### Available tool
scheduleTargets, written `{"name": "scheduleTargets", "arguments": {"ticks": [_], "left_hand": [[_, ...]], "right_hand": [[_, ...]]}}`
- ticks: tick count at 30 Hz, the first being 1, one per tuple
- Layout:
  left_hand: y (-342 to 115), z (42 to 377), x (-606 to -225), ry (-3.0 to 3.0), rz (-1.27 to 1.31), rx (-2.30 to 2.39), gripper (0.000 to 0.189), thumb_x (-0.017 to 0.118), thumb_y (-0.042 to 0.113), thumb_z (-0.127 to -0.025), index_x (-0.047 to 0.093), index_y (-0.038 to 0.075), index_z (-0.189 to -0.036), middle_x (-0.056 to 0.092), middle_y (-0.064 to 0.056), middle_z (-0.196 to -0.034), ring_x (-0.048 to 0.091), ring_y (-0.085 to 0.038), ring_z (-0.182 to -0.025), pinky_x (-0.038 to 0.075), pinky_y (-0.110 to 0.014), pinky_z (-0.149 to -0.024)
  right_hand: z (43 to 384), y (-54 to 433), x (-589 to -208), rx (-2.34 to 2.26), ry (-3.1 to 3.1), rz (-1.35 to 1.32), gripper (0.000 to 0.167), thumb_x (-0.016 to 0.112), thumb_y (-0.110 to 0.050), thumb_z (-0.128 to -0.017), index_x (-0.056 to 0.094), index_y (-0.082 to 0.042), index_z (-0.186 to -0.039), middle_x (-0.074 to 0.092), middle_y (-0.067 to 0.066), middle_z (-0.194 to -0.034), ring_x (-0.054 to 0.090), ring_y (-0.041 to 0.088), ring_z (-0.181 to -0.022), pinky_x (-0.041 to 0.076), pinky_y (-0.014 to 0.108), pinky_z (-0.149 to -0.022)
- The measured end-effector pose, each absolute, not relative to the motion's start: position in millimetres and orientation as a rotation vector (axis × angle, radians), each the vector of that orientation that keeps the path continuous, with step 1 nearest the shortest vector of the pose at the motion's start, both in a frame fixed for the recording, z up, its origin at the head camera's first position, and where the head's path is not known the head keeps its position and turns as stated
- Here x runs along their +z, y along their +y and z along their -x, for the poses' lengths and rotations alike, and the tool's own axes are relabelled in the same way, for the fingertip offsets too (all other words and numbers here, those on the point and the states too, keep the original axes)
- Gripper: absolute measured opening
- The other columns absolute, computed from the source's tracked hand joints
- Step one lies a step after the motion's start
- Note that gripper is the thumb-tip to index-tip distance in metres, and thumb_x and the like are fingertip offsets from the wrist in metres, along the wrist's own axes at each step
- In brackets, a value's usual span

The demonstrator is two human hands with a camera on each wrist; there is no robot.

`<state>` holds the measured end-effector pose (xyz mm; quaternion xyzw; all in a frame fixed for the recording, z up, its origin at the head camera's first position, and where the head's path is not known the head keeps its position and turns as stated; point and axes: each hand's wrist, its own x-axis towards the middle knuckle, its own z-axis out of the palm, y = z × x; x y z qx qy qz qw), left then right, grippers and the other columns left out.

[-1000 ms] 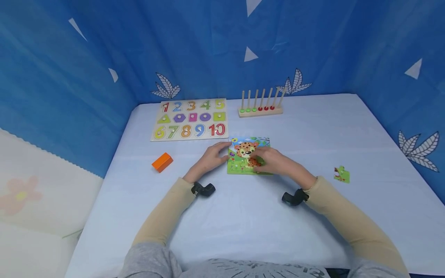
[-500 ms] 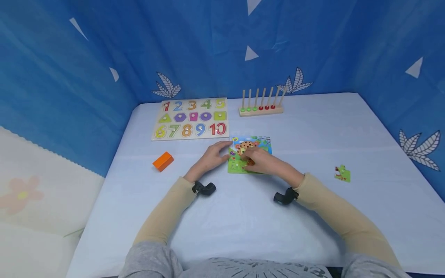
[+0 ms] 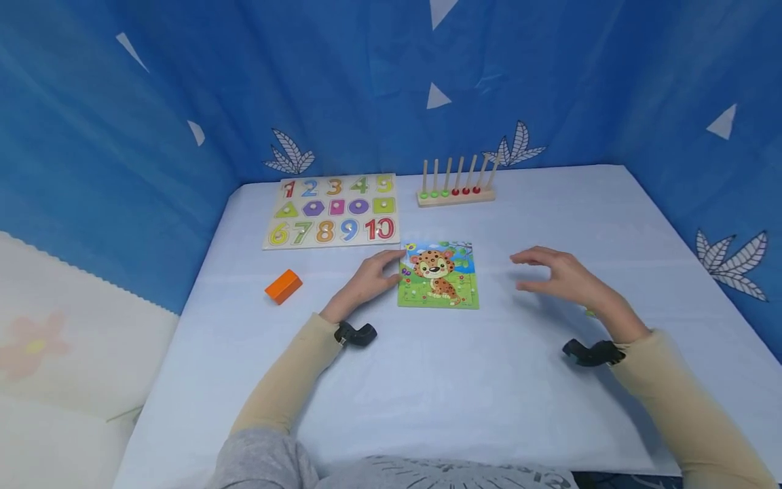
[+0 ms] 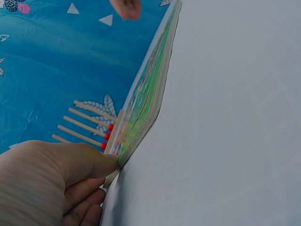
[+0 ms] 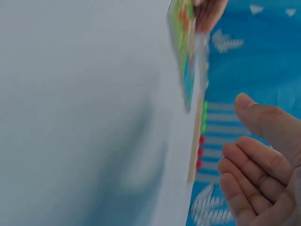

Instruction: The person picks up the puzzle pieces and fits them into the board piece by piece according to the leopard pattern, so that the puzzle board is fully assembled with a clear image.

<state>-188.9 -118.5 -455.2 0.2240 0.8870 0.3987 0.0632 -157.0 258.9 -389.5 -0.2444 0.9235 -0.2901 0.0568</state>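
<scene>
A square jigsaw puzzle [image 3: 438, 275] with a spotted leopard cub on green grass lies flat in the middle of the table. At its left edge, my left hand [image 3: 368, 280] holds the board, thumb and fingers on the rim; the left wrist view shows the thumb on the edge of the puzzle [image 4: 146, 99]. My right hand [image 3: 562, 275] hovers to the right of the board, apart from it, thumb and fingers spread with nothing between them. Under the right wrist, a sliver of a loose green puzzle piece [image 3: 590, 312] shows; the rest is hidden.
A wooden number and shape board [image 3: 332, 210] stands behind and left of the puzzle. Farther back is a bead counting rack [image 3: 457, 197] with upright pegs. An orange block [image 3: 284, 286] lies at the left. A blue curtain [image 3: 366, 81] borders the table's back.
My right hand has let go of the puzzle and moved right, uncovering the whole leopard picture and passing over the loose piece. The left hand has stayed at the board's left edge.
</scene>
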Motion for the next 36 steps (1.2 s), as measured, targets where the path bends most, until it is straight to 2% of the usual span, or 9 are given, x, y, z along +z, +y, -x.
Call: {"name": "scheduleTargets", "arguments": {"ticks": [7,13,21,29,36], "left_hand": [[-118.6,188.4,-456.4,2.682,-0.697,1.236,0.054,0.064,0.011,-0.088,0.046,0.005,-0.139,0.045,-0.011,-0.141,0.038,-0.024,-0.131,0.029,-0.035,-0.11],[-118.8,189.0,-456.0,2.68,-0.688,1.231,0.054,0.064,0.011,-0.088,0.046,0.005,-0.139,0.045,-0.011,-0.141,0.038,-0.024,-0.131,0.029,-0.035,-0.11],[-117.9,187.9,-454.1,2.686,-0.678,1.23,0.054,0.065,0.01,-0.087,0.046,0.004,-0.138,0.046,-0.011,-0.14,0.038,-0.024,-0.131,0.028,-0.034,-0.111],[-118.3,187.2,-452.4,2.67,-0.677,1.242,0.055,0.065,0.01,-0.088,0.045,0.004,-0.139,0.045,-0.011,-0.141,0.037,-0.024,-0.132,0.028,-0.034,-0.11],[-118.4,187.5,-453.1,2.678,-0.687,1.241,0.054,0.065,0.009,-0.088,0.046,0.004,-0.138,0.046,-0.012,-0.14,0.038,-0.024,-0.131,0.028,-0.033,-0.11]], "right_hand": [[123.6,337.0,-395.2,-0.846,2.863,0.527,0.063,0.074,-0.022,-0.082,0.047,0.005,-0.132,0.044,0.028,-0.132,0.042,0.051,-0.116,0.04,0.065,-0.087],[106.4,367.9,-407.7,-0.785,2.892,0.415,0.067,0.077,-0.023,-0.079,0.047,0.009,-0.129,0.043,0.033,-0.129,0.04,0.054,-0.114,0.04,0.067,-0.084],[101.4,372.1,-415.7,-0.762,2.937,0.457,0.057,0.076,-0.016,-0.079,0.051,0.01,-0.123,0.048,0.033,-0.123,0.041,0.052,-0.113,0.039,0.064,-0.084],[107.4,368.9,-416.1,-0.789,2.934,0.413,0.059,0.076,-0.018,-0.081,0.049,0.01,-0.125,0.048,0.032,-0.123,0.043,0.05,-0.111,0.04,0.063,-0.084],[122.2,320.8,-407.5,-0.917,2.895,0.477,0.06,0.076,-0.017,-0.08,0.049,0.009,-0.127,0.051,0.028,-0.123,0.046,0.048,-0.113,0.042,0.061,-0.089]]}}
